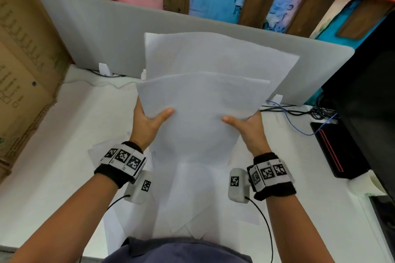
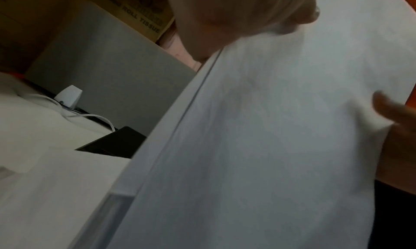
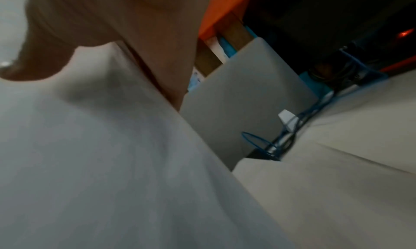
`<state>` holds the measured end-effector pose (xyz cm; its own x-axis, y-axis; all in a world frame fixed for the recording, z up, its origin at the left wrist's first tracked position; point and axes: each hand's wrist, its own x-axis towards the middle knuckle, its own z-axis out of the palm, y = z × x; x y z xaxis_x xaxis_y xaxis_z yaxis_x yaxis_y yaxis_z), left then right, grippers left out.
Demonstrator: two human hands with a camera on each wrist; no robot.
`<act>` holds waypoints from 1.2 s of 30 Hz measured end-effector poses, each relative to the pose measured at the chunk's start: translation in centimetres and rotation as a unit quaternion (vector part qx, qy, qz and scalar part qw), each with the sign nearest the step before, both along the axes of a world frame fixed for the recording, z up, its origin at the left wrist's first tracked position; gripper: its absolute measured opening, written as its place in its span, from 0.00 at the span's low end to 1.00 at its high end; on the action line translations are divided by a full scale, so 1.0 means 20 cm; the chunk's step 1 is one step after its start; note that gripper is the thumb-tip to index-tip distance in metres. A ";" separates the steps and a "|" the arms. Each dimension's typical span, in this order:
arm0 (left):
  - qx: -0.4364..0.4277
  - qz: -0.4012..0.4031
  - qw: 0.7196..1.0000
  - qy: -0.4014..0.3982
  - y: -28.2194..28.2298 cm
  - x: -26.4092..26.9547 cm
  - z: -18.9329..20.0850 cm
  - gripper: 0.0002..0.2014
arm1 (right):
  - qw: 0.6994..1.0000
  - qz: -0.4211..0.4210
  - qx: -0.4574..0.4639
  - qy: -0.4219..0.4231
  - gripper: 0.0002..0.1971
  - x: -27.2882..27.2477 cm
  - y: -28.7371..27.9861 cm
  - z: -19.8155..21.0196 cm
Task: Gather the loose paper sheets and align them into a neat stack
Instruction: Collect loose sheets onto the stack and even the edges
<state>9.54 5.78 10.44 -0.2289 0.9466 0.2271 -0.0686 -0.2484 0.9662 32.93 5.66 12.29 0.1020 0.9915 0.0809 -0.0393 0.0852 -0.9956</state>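
A bundle of white paper sheets point(image 1: 203, 96) is held upright above the desk, its top edges uneven, one sheet standing higher than the front one. My left hand point(image 1: 149, 121) grips the bundle's left side, thumb on the front. My right hand point(image 1: 245, 124) grips the right side the same way. Fingers behind the paper are hidden. More loose sheets point(image 1: 192, 198) lie fanned out on the white desk point(image 1: 53, 156) below the hands. In the left wrist view the sheets point(image 2: 270, 128) fill the frame; in the right wrist view the paper point(image 3: 101, 155) does too.
A grey divider panel point(image 1: 106, 34) stands behind the paper. A cardboard box point(image 1: 23, 70) stands at the left. A black monitor point(image 1: 367, 92), a black device with a red stripe point(image 1: 333, 147) and blue and black cables point(image 1: 299, 117) are at the right.
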 end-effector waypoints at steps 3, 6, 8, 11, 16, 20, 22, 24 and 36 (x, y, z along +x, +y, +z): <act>0.021 -0.011 1.000 -0.006 0.00 -0.01 0.04 0.29 | 1.000 0.001 0.012 0.017 0.46 0.02 0.02 0.03; 0.034 -0.027 0.999 -0.012 -0.01 -0.01 0.04 0.28 | 1.000 0.003 0.022 0.019 0.44 0.04 0.01 0.05; 0.028 -0.027 0.999 -0.005 -0.01 -0.01 0.03 0.29 | 0.999 0.018 0.025 0.014 0.40 0.05 0.01 0.06; -0.010 -0.012 1.000 -0.010 0.00 0.00 0.00 0.32 | 1.000 0.007 -0.001 0.009 0.40 0.04 0.02 0.03; -0.080 0.002 0.997 -0.017 -0.01 0.04 -0.03 0.24 | 0.995 -0.008 -0.083 -0.051 0.15 -0.03 -0.02 -0.10; -0.049 0.010 0.997 -0.052 -0.03 0.07 0.08 0.17 | 0.997 -0.052 -0.048 -0.015 0.14 0.01 -0.03 -0.04; -0.028 0.009 0.997 -0.075 -0.02 0.06 0.09 0.20 | 0.998 -0.034 -0.042 -0.018 0.16 0.06 -0.04 -0.05; -0.030 -0.007 0.997 -0.071 -0.02 0.07 0.04 0.22 | 0.997 -0.011 -0.073 -0.034 0.20 0.09 -0.07 -0.12; -0.408 -0.022 0.782 0.470 -0.15 -0.17 -0.66 0.47 | 0.983 -0.127 -0.068 -0.115 0.08 0.35 -0.09 -0.16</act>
<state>6.20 2.79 -2.84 -0.2872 0.8668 -0.4076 0.7770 0.4597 0.4301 39.93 3.95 9.10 0.3422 0.9396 0.0003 0.1944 -0.0705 -0.9784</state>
